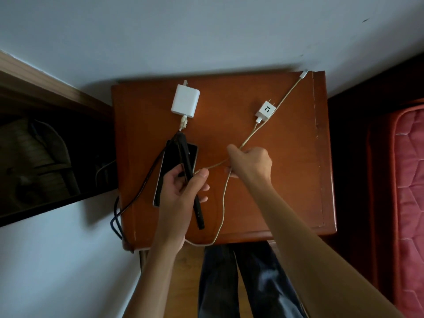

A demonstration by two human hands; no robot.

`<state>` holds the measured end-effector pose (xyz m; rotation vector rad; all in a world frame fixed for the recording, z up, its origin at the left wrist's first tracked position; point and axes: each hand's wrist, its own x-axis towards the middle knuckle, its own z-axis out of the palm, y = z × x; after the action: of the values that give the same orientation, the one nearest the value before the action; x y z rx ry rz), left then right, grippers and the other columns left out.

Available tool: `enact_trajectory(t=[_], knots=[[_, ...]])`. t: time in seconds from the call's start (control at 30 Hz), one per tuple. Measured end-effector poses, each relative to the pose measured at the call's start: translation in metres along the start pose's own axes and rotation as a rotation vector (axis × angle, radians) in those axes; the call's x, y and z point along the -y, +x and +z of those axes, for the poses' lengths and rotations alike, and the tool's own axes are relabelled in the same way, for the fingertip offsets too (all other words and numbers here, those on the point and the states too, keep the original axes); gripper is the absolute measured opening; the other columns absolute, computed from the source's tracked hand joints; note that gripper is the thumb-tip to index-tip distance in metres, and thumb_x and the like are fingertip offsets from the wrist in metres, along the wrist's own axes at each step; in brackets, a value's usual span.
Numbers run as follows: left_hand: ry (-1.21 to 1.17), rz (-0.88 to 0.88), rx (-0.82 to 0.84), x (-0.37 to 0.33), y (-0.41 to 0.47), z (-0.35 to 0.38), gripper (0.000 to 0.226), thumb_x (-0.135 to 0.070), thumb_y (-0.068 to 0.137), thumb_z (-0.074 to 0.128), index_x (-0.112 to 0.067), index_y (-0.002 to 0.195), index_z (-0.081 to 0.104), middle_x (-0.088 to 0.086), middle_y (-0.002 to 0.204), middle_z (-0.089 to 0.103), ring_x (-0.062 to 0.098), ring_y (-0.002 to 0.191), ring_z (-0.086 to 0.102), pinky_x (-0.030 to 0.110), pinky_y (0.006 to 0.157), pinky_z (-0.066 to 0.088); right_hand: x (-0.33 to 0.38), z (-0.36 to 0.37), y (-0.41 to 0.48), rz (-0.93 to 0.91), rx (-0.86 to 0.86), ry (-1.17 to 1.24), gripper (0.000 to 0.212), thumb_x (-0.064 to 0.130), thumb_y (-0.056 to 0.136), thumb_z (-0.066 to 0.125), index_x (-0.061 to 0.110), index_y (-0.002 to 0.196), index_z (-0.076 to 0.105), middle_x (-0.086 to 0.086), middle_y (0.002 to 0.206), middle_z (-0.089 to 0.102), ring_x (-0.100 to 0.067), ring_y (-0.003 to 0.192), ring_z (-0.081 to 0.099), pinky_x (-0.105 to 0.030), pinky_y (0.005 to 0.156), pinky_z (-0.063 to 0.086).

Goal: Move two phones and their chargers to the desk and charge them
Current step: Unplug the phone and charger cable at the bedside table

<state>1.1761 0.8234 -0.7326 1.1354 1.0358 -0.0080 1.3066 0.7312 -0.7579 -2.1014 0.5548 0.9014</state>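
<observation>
On the brown bedside table [286,180], my left hand [181,198] is shut on a black phone [198,213], held edge-on and tilted. Beneath it a second phone [170,157] with a silvery rim lies flat. A large white charger [185,102] sits at the back, its dark cable [137,191] running off the table's left edge. To the right lies a small white charger [266,111] with a beige braided cable [221,214]. My right hand [250,161] is closed on that cable mid-table; a loop hangs over the front edge, and the cable's plug end [304,74] rests at the back right corner.
A red quilted mattress [408,180] stands close on the right. A dark wooden furniture piece [46,145] sits at the left against the white wall. My legs in dark trousers [241,283] are on the wooden floor in front of the table.
</observation>
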Motion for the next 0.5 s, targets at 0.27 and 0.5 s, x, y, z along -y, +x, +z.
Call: enact_trajectory(t=[0.27, 0.5], knots=[[-0.091, -0.022, 0.003, -0.063, -0.047, 0.0, 0.062, -0.048, 0.074, 0.074, -0.013, 0.122, 0.061, 0.001, 0.102, 0.072, 0.023, 0.09, 0.072, 0.032, 0.069, 0.059, 0.032, -0.049, -0.063, 0.107, 0.34, 0.659, 0.021, 0.019, 0.088, 0.061, -0.001, 0.095, 0.06, -0.01, 0.072, 0.076, -0.025, 0.07, 0.076, -0.033, 0.062, 0.059], [-0.337, -0.156, 0.299, -0.137, -0.114, 0.0, 0.082, -0.052, 0.074, 0.077, -0.005, 0.137, 0.052, 0.019, 0.121, 0.065, 0.025, 0.074, 0.065, 0.03, 0.053, 0.05, 0.08, -0.105, -0.146, -0.023, 0.506, 0.59, 0.019, 0.014, 0.092, 0.061, -0.002, 0.101, 0.066, -0.001, 0.064, 0.056, -0.011, 0.048, 0.052, -0.027, 0.053, 0.053]])
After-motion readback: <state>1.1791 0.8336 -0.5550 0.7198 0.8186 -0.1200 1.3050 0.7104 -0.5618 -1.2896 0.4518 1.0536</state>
